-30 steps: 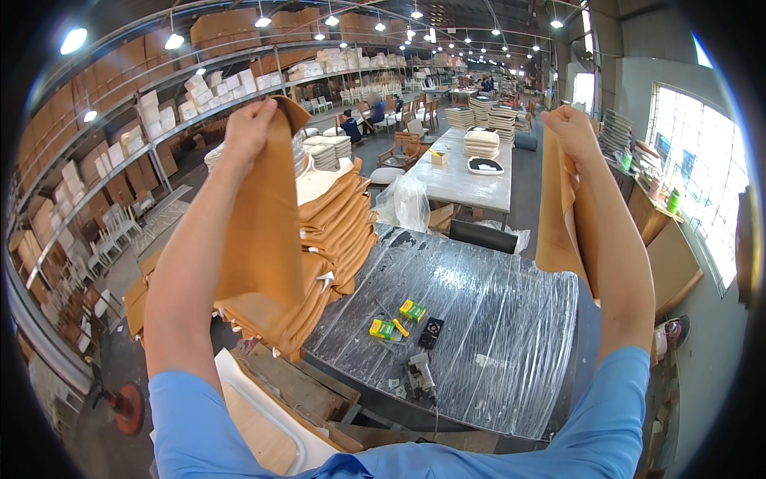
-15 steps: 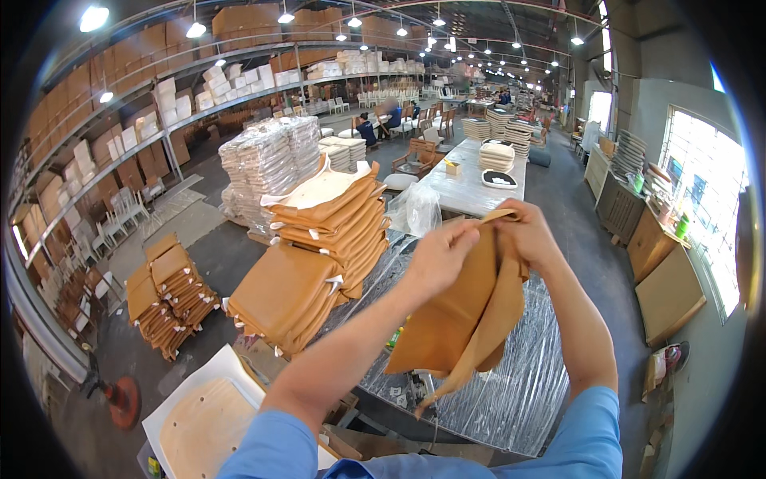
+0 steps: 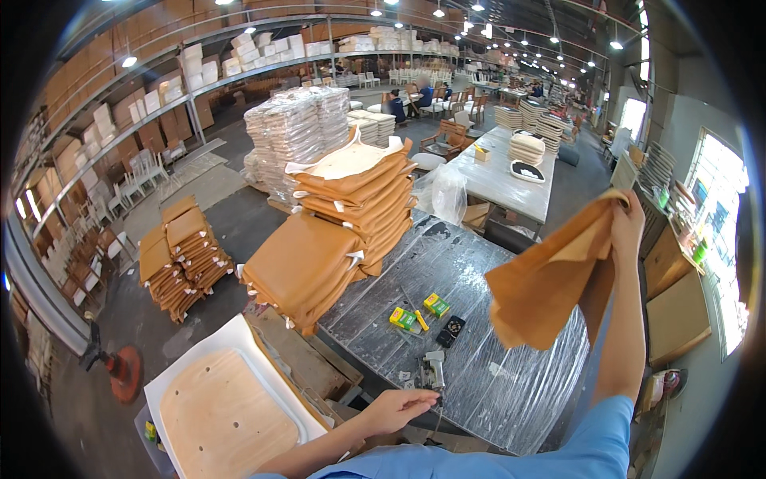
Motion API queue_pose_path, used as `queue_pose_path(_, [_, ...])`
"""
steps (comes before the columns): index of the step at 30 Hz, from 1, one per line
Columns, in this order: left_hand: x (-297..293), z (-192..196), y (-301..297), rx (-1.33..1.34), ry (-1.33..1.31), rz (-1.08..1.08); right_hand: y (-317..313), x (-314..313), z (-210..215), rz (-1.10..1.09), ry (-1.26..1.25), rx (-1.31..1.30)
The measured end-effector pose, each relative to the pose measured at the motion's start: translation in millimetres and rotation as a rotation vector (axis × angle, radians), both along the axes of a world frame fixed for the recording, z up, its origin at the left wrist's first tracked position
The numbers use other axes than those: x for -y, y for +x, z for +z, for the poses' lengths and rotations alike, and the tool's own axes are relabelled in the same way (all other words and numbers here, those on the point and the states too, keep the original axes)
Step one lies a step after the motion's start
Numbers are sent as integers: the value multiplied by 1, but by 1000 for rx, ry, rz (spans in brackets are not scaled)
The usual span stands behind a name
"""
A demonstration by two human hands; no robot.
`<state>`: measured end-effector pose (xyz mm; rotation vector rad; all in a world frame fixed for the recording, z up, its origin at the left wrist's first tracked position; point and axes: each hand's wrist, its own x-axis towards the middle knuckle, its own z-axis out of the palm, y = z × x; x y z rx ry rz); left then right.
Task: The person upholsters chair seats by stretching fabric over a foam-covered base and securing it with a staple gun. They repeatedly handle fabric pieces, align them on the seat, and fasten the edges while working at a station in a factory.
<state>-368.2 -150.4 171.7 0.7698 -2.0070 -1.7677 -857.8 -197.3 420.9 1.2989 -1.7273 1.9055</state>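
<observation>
From where I stood, the right hand [image 3: 628, 222] had its fingers pinched around the upper corner of a brown sheet [image 3: 546, 279], which draped below and to the left of them over the film-wrapped table [image 3: 511, 407]. The left hand [image 3: 401, 409] had its fingers stretched out, tips right by the lower end of a grey air tool [image 3: 432, 370]; I couldn't tell whether they touched. Beyond those tips lay two yellow-and-green boxes [image 3: 436, 304]; left of them sat a pale wooden panel [image 3: 227, 411].
</observation>
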Motion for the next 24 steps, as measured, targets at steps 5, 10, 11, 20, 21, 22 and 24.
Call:
queue_pose_path(5, [-25, -26, 47, 47, 195, 190, 28, -47, -132, -133, 189, -180])
queue_pose_path(10, [-37, -55, 58, 27, 335, 215, 61, -140, -374, -354, 788, -47])
queue_pose_path(11, [-41, -56, 65, 63, 346, 232, 82, -152, -409, -296, 995, 153])
queue_pose_path(20, [-49, -56, 74, -52, 264, 235, 158, -186, -517, 42, 1696, 302])
queue_pose_path(21, [-50, -52, 76, -22, 274, 257, 168, -180, -519, 102, 1714, 287])
queue_pose_path(22, [-54, -48, 80, 9, 283, 281, 179, -174, -520, 182, 1718, 190])
queue_pose_path(24, [-61, -34, 89, 42, 294, 337, 205, -159, -520, 316, 1705, 21])
